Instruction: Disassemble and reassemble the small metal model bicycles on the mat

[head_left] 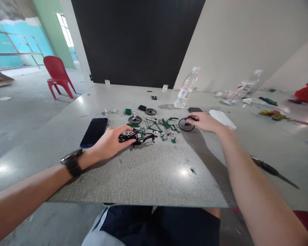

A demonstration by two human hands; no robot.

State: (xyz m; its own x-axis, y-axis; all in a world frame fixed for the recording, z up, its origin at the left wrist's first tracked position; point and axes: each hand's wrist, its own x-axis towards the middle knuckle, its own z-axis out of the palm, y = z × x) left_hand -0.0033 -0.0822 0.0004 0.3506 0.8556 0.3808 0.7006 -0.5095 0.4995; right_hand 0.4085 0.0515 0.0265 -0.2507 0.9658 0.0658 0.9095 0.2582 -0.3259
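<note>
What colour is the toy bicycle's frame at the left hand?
Black; the frame shows in the head view, the only one.

Bright window (65, 30) upper L; glare spots on tabletop (149, 177); shadow (207, 153) R of ctr; wide-angle edge stretch

The held rack (129, 133) looks silvery, metallic. The table (149, 174) is glossy and streaked, the 2 bottles (186, 90) (243, 88) clear plastic.

Grey tabletop (149, 177), scattered green model-bike parts (169, 124), spoked wheels (150, 111), dark phone (94, 132), clear bottles (186, 91)
</note>
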